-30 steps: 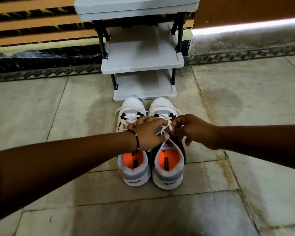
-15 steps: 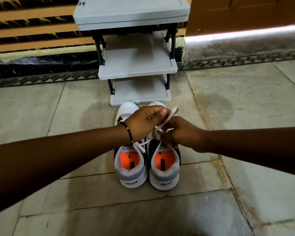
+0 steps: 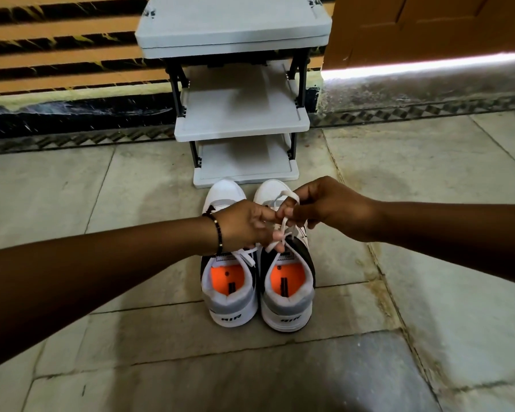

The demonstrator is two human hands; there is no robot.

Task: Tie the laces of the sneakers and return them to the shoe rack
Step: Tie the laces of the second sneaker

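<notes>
Entryway of a home, by the door.

I look down at a floor of large pale stone tiles [image 3: 428, 179] with dark grouted seams and a patterned border strip [image 3: 72, 141] along the wall. A small grey plastic shoe rack [image 3: 241, 120] with three shelves stands against that wall, and my pair of sneakers [image 3: 257, 281] sits on the floor just before it. To the right is an orange-brown wooden door [image 3: 428, 25], with daylight showing in a bright line beneath it.
</notes>
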